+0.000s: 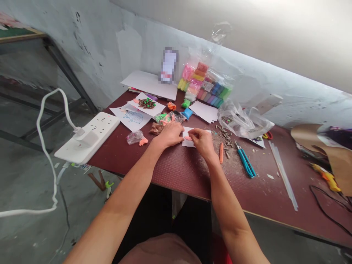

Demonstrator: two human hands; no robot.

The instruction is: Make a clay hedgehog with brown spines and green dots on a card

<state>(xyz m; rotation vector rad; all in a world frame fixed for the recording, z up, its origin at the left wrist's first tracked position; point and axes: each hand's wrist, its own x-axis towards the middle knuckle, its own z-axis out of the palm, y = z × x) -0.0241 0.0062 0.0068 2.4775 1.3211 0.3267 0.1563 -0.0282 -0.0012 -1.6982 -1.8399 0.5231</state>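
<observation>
A small white paper (189, 143) lies on the dark red table (176, 165) in front of me, with a piece of pink modelling clay (187, 138) on it. My right hand (202, 142) bends over the paper, its thumb and fingers closed on the clay's right end. At the paper's left edge rests my left hand (171, 135), thumb and forefinger apart and nothing seen between them. Just beyond it are clay packets in crumpled clear wrap (174, 118) and a brown packet (156, 128). An orange clay stick (221, 153) lies right of my right hand.
Sunflower seeds (226, 137) and blue-handled cutters (245, 159) lie to the right, before glue sticks (283, 176) and a yellow glue gun (327, 178). A white power strip (90, 137) juts past the left edge. Bagged coloured clay (205, 86) leans at the back.
</observation>
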